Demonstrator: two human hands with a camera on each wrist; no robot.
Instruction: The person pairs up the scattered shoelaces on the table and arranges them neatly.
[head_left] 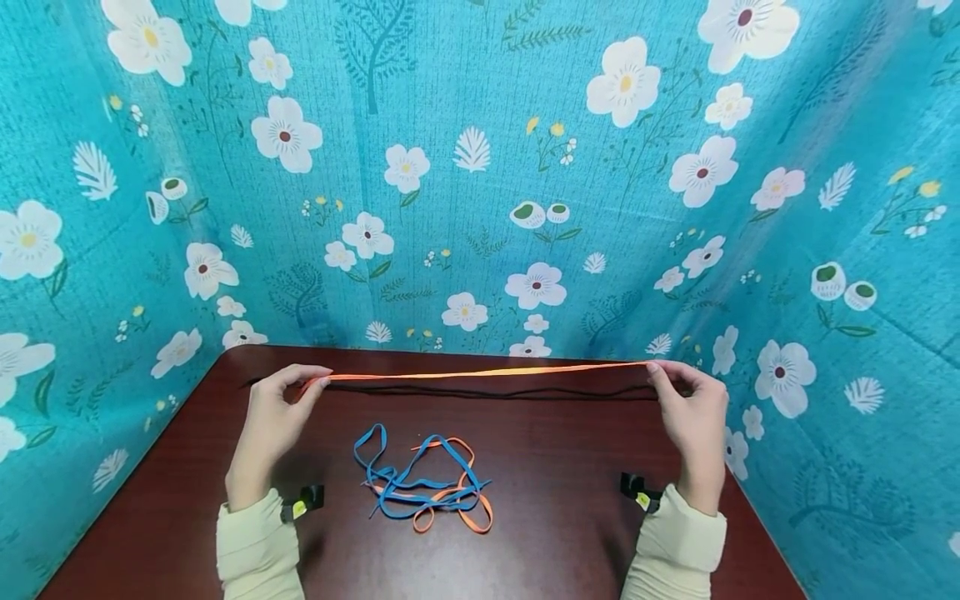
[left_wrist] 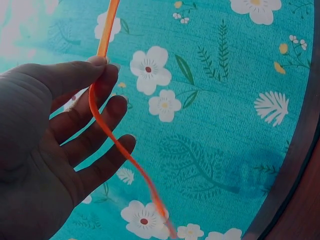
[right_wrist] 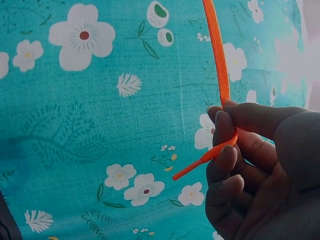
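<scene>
Overhead, an orange lace (head_left: pixel 487 373) runs taut above the far part of the dark worktop (head_left: pixel 555 533). Left hand (head_left: pixel 270 421) pinches one end between thumb and forefinger; right hand (head_left: pixel 693 417) pinches the other end likewise. Nearer, a tangle of blue and orange laces (head_left: pixel 423 483) lies between the wrists.

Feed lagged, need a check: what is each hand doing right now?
Left hand: pinches one end of the orange lace, other fingers loose.
Right hand: pinches the other end, lace stretched straight between.
</scene>
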